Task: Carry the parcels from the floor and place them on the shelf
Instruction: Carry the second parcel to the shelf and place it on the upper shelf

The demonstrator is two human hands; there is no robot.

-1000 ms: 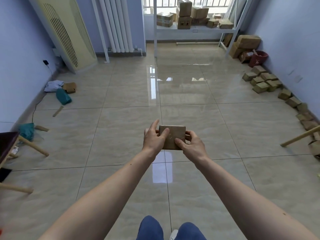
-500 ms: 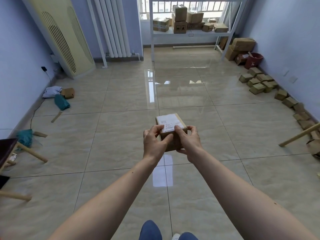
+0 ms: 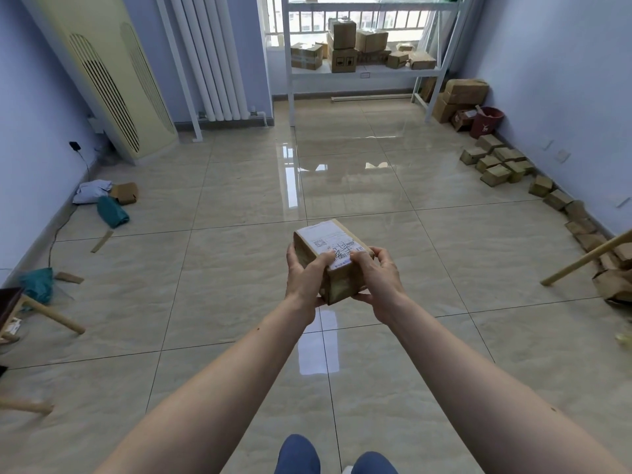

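I hold a small brown cardboard parcel [image 3: 328, 239] with a white shipping label on top, out in front of me above the tiled floor. My left hand [image 3: 305, 277] grips its left side, thumb on the label. My right hand [image 3: 377, 279] grips its right side and underside. The white metal shelf [image 3: 366, 72] stands at the far end by the window, with several cardboard boxes [image 3: 343, 46] on its middle level. More small parcels [image 3: 494, 162] lie in a row on the floor along the right wall.
A cream air-conditioner unit [image 3: 113, 83] and white radiator [image 3: 212, 56] stand far left. Bags and scraps [image 3: 109, 206] lie by the left wall. Wooden legs [image 3: 53, 314] jut in from the left and a wooden stick [image 3: 588, 258] from the right. A red bucket [image 3: 485, 121] and large boxes [image 3: 461, 97] sit beside the shelf.
The parcel has tilted so its labelled top faces me, and both hands shifted their grip on it. The view has moved nearer to the shelf.
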